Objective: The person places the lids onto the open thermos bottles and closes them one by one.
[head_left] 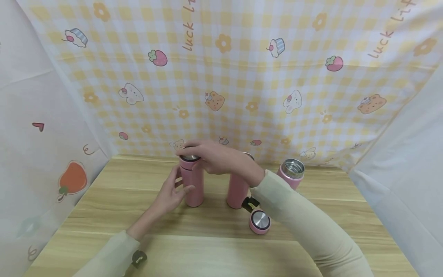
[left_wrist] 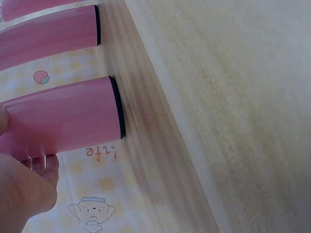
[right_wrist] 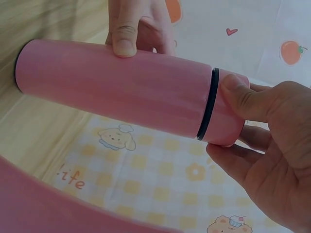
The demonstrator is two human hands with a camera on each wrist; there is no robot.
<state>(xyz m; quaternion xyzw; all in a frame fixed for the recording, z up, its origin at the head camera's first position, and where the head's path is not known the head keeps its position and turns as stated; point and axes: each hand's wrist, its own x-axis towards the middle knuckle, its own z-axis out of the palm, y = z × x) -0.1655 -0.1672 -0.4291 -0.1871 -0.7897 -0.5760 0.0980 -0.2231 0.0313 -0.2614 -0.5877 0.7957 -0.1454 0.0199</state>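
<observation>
A pink thermos bottle (head_left: 194,184) stands upright on the left of the table. My left hand (head_left: 170,194) grips its body, thumb in front and fingers round the far side. My right hand (head_left: 218,157) reaches across from the right and grips the bottle's lid (right_wrist: 229,107), thumb on one side and fingers on the other. In the right wrist view a black ring shows between lid and body. The middle pink bottle (head_left: 237,190) stands beside it, its top partly behind my right wrist.
At the right stands a lidless pink bottle (head_left: 293,171) with a bare steel mouth, partly behind my sleeve. A loose pink lid (head_left: 259,221) with a steel top lies in front. A patterned cloth (head_left: 242,77) hangs close behind the bottles.
</observation>
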